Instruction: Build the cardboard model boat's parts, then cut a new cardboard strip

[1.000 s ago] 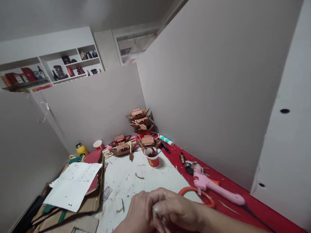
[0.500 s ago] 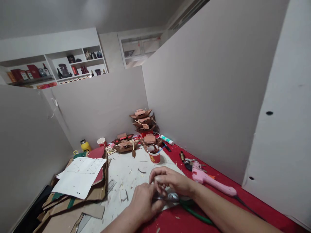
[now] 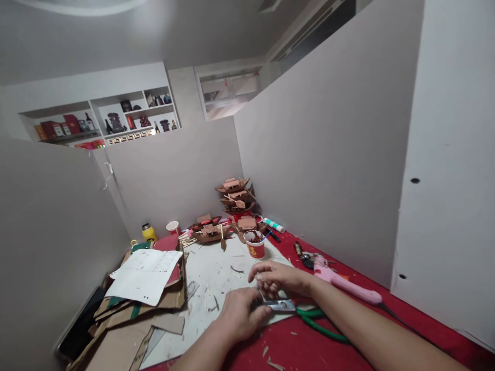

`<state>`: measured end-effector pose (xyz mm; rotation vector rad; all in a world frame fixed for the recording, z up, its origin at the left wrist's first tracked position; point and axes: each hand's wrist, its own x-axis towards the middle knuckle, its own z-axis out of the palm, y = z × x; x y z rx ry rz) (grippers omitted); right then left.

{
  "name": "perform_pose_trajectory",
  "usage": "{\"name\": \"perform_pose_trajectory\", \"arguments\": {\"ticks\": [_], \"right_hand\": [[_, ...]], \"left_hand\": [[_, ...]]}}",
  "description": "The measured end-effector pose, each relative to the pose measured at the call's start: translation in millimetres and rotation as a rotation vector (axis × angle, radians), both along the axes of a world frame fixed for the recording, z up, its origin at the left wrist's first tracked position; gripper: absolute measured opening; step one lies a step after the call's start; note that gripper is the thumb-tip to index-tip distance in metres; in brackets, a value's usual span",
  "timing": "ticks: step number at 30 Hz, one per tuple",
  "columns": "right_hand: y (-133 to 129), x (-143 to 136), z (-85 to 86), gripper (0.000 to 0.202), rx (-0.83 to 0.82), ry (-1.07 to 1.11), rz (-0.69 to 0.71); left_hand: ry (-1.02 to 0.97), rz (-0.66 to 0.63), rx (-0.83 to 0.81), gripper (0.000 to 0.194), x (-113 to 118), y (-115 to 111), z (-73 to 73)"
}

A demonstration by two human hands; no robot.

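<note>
Scissors (image 3: 284, 305), lower centre, are lying beside left hand (image 3: 242, 310) and right hand (image 3: 284, 277), grips unclear; fingerwork is seemingly happening, next needing steadiness.

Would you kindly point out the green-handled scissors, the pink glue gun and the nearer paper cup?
Scissors (image 3: 286, 305), head view: metal near the pivot.
Glue gun (image 3: 350, 286), head view: pink handle.
Paper cup (image 3: 256, 251), head view: red outer wall.
</note>
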<state>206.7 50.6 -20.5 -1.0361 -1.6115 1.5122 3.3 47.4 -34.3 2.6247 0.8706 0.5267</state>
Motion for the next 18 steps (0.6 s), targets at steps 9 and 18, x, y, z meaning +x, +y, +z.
{"name": "perform_pose_trajectory", "arguments": {"ticks": [9, 18], "right_hand": [[6.9, 3.4, -6.4, 0.037, -0.062, 0.036, -0.032], [6.0, 1.1, -9.3, 0.033, -0.081, 0.041, -0.051]], "left_hand": [[-0.074, 0.000, -0.060, 0.017, 3.5, 4.6, -5.1], [-0.115, 0.000, -0.116, 0.016, 3.2, 5.1, -5.8]]}}
